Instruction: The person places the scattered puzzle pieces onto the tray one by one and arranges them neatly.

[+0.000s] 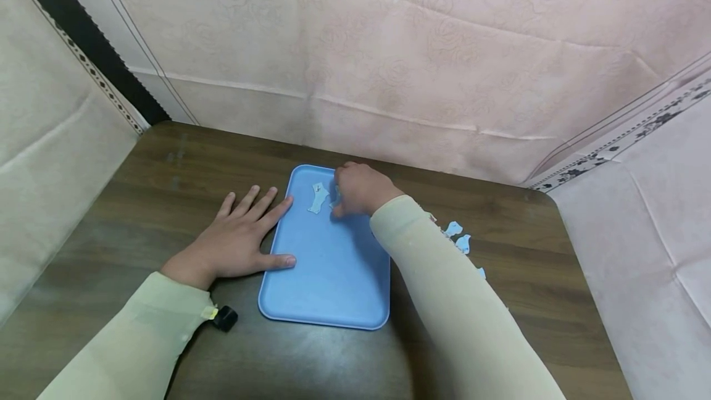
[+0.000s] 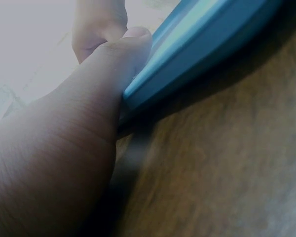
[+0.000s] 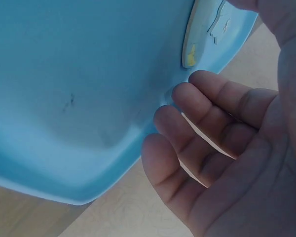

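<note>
A blue rectangular tray (image 1: 322, 283) lies on the wooden table. My left hand (image 1: 239, 236) is spread flat beside it, thumb and index fingertip on its left rim; the left wrist view shows the thumb (image 2: 130, 49) against that rim. Over the tray's far right part is my right hand (image 1: 361, 189), its fingers loosely bent and apart from the thumb in the right wrist view. Next to its fingertips lies a pale flat piece (image 3: 191, 39) with a yellow patch, partly hidden by the hand in the head view. Left of it sits another light blue cut-out piece (image 1: 318, 197).
Several small light blue pieces (image 1: 463, 243) lie on the table (image 1: 522, 252) right of the tray, some hidden behind the right sleeve (image 1: 444, 276). Pale patterned cloth (image 1: 389, 48) hangs behind the table and on both sides. A small black device (image 1: 224, 318) is at the left wrist.
</note>
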A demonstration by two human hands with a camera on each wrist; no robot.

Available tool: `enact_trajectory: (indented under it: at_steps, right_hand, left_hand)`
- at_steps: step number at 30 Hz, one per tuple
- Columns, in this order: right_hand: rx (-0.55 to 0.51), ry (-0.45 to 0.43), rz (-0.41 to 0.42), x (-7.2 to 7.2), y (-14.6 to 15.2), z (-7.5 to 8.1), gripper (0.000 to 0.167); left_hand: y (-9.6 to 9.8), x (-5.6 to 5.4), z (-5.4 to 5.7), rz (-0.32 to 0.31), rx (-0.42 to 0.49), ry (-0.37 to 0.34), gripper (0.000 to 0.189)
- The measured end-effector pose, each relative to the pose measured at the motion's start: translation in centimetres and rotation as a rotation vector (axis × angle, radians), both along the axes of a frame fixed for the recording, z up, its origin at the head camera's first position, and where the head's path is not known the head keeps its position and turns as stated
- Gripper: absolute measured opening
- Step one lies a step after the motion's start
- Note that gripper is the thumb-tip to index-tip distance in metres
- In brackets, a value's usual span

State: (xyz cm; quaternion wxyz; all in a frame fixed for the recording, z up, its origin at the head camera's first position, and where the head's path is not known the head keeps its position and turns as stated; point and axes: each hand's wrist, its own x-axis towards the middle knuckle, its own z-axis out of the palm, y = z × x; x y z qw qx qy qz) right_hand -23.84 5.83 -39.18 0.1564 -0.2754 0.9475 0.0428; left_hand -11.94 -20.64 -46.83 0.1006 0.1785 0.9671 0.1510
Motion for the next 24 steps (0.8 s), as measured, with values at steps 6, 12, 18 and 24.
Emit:
enact_trajectory:
  at_steps: [6,12,18,24]
  right_hand:
    - [-0.008,0.019,-0.004,0.0,0.5,0.7,0.072]
    - [-0.03,0.027,0.003,-0.1,1.9,2.2,0.086]
    - [-0.049,0.044,-0.033,-0.2,4.5,4.4,0.087]
    - [-0.072,0.071,-0.08,0.3,7.4,5.7,0.083]
  left_hand:
    - [0.0,-0.1,-0.1,0.0,-0.006,0.0,0.124]
    - [0.1,-0.2,-0.2,0.003,-0.014,-0.008,0.125]
    - [0.2,-0.1,-0.1,0.001,0.001,0.003,0.124]
    - [0.1,0.0,0.2,0.002,0.005,0.006,0.123]
